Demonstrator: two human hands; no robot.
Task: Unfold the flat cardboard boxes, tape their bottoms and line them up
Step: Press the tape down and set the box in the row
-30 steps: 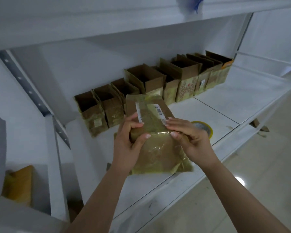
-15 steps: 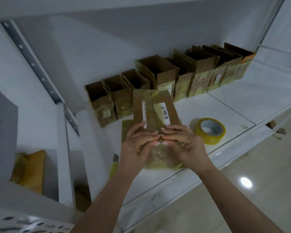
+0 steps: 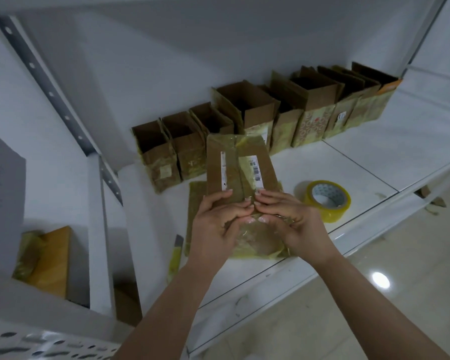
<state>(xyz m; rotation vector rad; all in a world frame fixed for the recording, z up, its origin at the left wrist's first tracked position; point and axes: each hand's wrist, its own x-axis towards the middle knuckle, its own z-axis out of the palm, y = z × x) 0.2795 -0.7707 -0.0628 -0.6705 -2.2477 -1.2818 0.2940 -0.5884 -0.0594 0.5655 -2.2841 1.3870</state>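
A brown cardboard box (image 3: 240, 165) wrapped in old yellowish tape stands on the white shelf (image 3: 348, 162), its two bottom flaps facing me with white label strips along the seam. My left hand (image 3: 216, 224) and my right hand (image 3: 289, 222) both grip its near part, fingertips meeting at the seam. A flat taped piece of cardboard (image 3: 195, 203) lies under it. Behind it, a row of several unfolded open boxes (image 3: 247, 105) runs along the back wall. A roll of yellow tape (image 3: 326, 200) lies on the shelf, just right of my right hand.
The shelf's front edge (image 3: 348, 235) runs diagonally below my hands, with shiny floor (image 3: 374, 294) beyond. A slotted metal upright (image 3: 50, 94) stands at the left. More flat cardboard (image 3: 47, 258) lies in the lower left compartment. A small knife-like tool (image 3: 177, 241) rests left of the box.
My hands have come together at the box's seam. The view has dipped, so the tape roll shows in full. Between the last two frames little differs.
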